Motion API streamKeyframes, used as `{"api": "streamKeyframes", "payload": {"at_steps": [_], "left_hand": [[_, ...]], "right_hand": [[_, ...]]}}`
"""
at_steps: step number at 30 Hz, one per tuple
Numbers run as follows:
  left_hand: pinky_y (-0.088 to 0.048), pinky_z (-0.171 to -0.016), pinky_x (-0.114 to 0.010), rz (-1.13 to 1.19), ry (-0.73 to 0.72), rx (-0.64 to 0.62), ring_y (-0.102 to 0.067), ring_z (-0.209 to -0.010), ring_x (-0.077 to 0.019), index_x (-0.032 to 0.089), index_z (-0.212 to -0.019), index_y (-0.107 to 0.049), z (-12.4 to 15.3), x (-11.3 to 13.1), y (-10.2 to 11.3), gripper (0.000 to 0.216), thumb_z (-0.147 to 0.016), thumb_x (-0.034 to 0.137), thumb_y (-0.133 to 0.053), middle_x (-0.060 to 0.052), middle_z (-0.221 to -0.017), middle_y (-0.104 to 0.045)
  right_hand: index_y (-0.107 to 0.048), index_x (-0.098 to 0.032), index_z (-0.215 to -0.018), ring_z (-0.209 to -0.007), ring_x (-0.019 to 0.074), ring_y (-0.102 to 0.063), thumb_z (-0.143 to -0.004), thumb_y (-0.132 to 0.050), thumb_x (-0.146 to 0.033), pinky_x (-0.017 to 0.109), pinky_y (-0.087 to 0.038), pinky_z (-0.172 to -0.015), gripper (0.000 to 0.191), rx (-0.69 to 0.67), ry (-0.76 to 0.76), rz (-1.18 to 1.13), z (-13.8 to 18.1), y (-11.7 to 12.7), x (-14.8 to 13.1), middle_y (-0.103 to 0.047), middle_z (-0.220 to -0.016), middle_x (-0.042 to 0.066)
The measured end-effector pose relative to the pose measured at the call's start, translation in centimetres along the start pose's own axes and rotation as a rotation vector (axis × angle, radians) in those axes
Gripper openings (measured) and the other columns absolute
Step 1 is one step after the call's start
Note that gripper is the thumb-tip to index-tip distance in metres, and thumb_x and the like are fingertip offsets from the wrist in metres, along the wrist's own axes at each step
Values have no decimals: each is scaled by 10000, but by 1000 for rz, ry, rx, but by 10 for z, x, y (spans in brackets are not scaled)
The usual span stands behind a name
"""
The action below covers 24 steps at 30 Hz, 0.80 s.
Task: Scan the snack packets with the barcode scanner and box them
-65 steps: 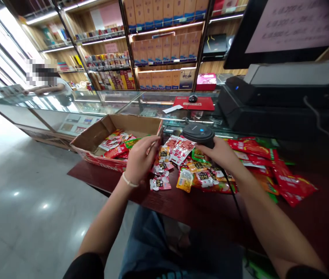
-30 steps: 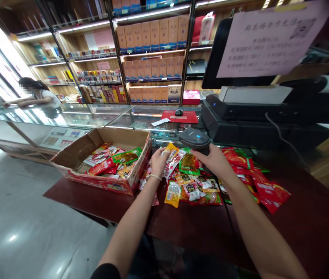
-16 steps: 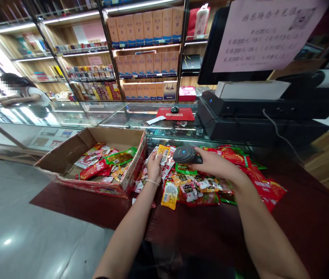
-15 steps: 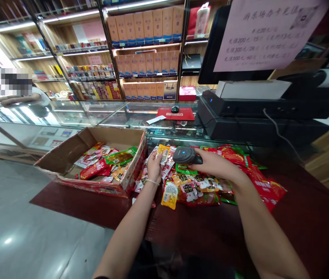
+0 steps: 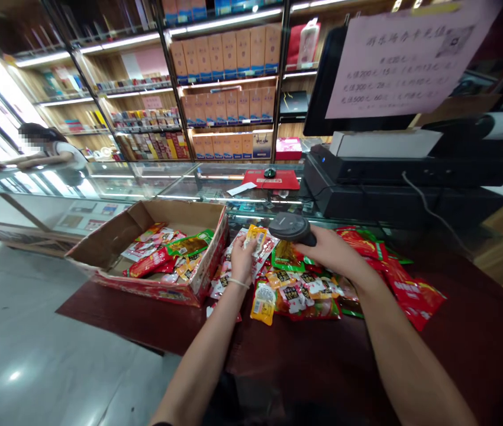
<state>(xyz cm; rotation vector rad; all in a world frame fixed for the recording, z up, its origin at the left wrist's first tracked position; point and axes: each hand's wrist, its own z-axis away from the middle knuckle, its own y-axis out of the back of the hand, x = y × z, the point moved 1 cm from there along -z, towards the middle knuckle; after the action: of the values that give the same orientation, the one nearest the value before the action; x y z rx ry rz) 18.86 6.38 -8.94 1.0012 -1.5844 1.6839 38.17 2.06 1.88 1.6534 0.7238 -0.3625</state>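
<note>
Here, pinching in the left hand (image 5: 243, 260) a small yellow plastic snack packet (image 5: 255, 235), at twelve o'clock of that grip, above the dark red worktop (image 5: 154, 313). Clenching in the right hand (image 5: 331, 251) a black handheld barcode scanner (image 5: 290, 228), at three o'clock of the packet. Likely light, limp, slick; best held by a sealed edge. Crowded at six o'clock by heaped coloured sachets (image 5: 298, 290); at nine o'clock, an open cardboard box (image 5: 105, 239).

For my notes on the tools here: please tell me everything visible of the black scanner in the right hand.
The scanner is black, of matt plastic as it looks, with a rounded, domed head. The right hand is closed around its handle, which is mostly hidden. It is held above the heap of snack packets, its head close beside the yellow packet that the left hand holds.
</note>
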Motion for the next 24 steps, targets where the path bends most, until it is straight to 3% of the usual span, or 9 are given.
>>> {"api": "streamKeyframes", "payload": {"at_steps": [3, 6, 9, 12, 14, 18, 21, 24], "left_hand": [[-530, -801, -300, -170, -180, -44, -677, -874, -184, 156, -1086, -603, 15, 41, -15, 420, -747, 360, -743, -83, -1033, -708], [-522, -810, -283, -440, -459, -50, -669, -908, -177, 184, -1112, -614, 32, 98, -12, 335, -822, 340, -674, -67, -1060, -703], [-513, -825, -265, -804, -711, 41, -667, -895, -158, 216, -1104, -645, 39, 153, 17, 252, -864, 288, -620, -37, -1033, -711], [-513, -838, -263, -1082, -855, 189, -672, -900, -159, 217, -1122, -649, 30, 192, 67, 254, -878, 240, -581, -37, -1027, -720], [-514, -874, -292, -1232, -823, 270, -678, -921, -176, 216, -1160, -644, 19, 207, 103, 298, -876, 205, -554, -43, -1026, -727], [-477, -1004, -356, -1335, -609, 173, -639, -1116, -211, 203, -1243, -616, 1, 219, 153, 456, -802, 114, -550, -74, -1208, -685], [-479, -1017, -368, -1265, -561, 166, -646, -1107, -200, 189, -1220, -633, 1, 220, 160, 419, -818, 140, -525, -71, -1194, -693], [-501, -989, -361, -1207, -559, 124, -658, -1076, -201, 178, -1173, -659, 7, 214, 145, 345, -854, 218, -534, -77, -1166, -704]], "right_hand": [[-693, -187, -1027, -851, 265, -669, -774, -625, -432, 331, -495, -693, 359, 131, -18, -41, -1, -4, -5, -739, -950, 78], [-693, -150, -996, -800, 259, -668, -763, -628, -460, 327, -495, -667, 393, 197, -1, -129, -2, -9, -12, -738, -885, 90], [-693, -152, -1020, -808, 256, -668, -747, -644, -465, 331, -503, -677, 418, 183, 47, -162, -1, -16, -18, -740, -909, 91], [-696, -166, -1022, -811, 263, -670, -743, -643, -461, 338, -505, -671, 409, 144, 84, -159, -1, -23, -24, -739, -905, 90], [-702, -171, -976, -782, 267, -669, -739, -641, -461, 339, -501, -650, 380, 126, 94, -153, 0, -25, -29, -734, -834, 87], [-695, -176, -924, -632, 241, -640, -731, -639, -474, 324, -472, -569, 360, 92, 60, -137, 2, -26, -33, -694, -676, 62], [-684, -161, -926, -515, 210, -589, -727, -634, -497, 318, -445, -518, 394, 52, -24, -131, 1, -26, -28, -660, -602, 39], [-687, -154, -944, -566, 219, -605, -724, -640, -511, 326, -457, -560, 422, 88, -32, -100, -1, -24, -20, -678, -651, 50]]}}
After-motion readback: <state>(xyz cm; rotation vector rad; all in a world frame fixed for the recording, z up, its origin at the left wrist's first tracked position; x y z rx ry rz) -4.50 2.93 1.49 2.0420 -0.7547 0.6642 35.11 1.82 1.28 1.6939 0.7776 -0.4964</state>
